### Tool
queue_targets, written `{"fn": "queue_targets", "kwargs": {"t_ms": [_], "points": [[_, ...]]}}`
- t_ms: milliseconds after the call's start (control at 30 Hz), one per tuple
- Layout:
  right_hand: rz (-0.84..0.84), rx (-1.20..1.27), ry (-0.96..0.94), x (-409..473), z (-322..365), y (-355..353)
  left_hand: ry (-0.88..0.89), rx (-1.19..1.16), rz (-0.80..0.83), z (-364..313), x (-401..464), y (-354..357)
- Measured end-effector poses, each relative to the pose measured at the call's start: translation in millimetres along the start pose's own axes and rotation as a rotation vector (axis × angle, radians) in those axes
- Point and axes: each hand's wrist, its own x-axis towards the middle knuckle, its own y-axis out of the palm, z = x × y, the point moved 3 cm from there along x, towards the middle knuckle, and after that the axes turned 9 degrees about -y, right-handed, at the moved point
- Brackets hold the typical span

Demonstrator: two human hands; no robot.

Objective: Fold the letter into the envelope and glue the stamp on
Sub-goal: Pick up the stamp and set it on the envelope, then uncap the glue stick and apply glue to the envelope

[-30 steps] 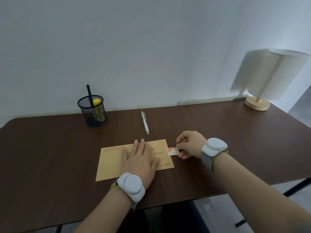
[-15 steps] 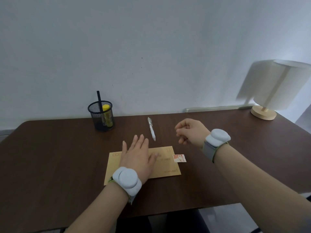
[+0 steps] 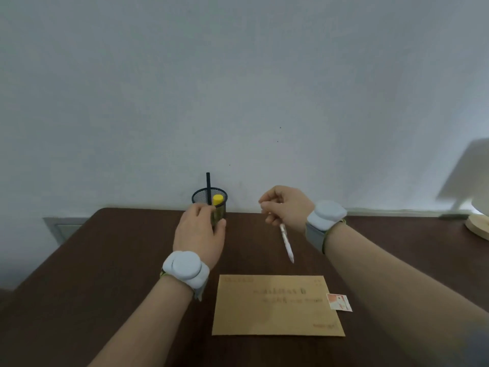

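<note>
The left hand (image 3: 199, 231) was at the mesh cup (image 3: 209, 201) near the back of the desk (image 3: 105, 260), its fingers curled round the cup's near side. The yellow-capped glue (image 3: 218, 200) stood inside beside a black stick (image 3: 208, 188). The right hand (image 3: 284, 205) hung above the desk to the right of the cup, fingers loosely curled; whether it held anything I could not tell. A white pen (image 3: 287, 242) lay on the desk below it, its far end hidden behind the hand, so touching or apart could not be settled.

The envelope (image 3: 277, 304) lay flat at the near edge, address side up. The stamp (image 3: 339, 302) rested loose at its right edge, just overlapping or touching it, not yet glued. No letter showed; it was probably already inside.

The risks, as I judged them:

- Neither hand pinned the envelope or stamp. The right forearm passed close above the stamp, and a sleeve-level brush could have flicked it off the desk.
- The cup looked light. A pull on the glue with the left hand gripping badly could have tipped it and spilled the stick.
- The right hand, lowering, might have rolled the pen onto the envelope.
- Glue applied too freely could have smeared the written address.
</note>
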Motion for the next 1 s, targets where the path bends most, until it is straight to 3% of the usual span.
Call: {"fn": "queue_targets", "kwargs": {"t_ms": [233, 567, 700, 800, 1000], "points": [[-0.026, -0.151, -0.086, 57, -7, 42, -0.042, 0.011, -0.017, 34, 28, 11], [0.138, -0.434, -0.191, 95, 13, 84, -0.008, 0.012, -0.018, 44, 34, 34], [0.281, -0.679, -0.139, 102, 23, 95, 0.005, 0.034, -0.028, 45, 33, 36], [0.297, -0.774, -0.129, 106, 29, 99, 0.010, 0.067, -0.025, 46, 33, 37], [0.146, -0.561, -0.207, 99, 36, 88, -0.014, 0.062, -0.016, 45, 31, 31]]}}
